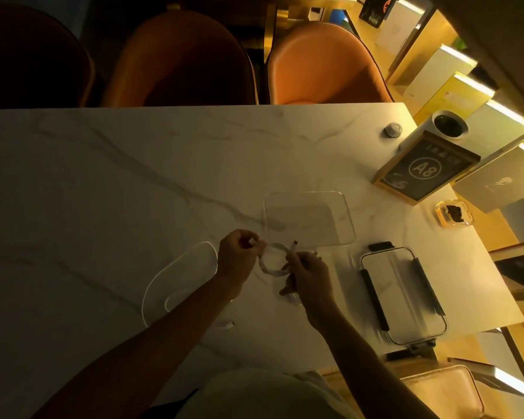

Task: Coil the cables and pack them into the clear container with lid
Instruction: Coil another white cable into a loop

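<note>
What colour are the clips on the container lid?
Black, on the lid lying right of the hands; seen in the head view.

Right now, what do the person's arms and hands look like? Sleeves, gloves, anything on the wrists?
Both forearms are bare up to the bottom edge of the picture, with no sleeve showing on either. The left hand and the right hand are bare too: no gloves. No watch, band or ring can be made out, though the light is dim. A light-coloured garment shows at the bottom, over the body.
</note>
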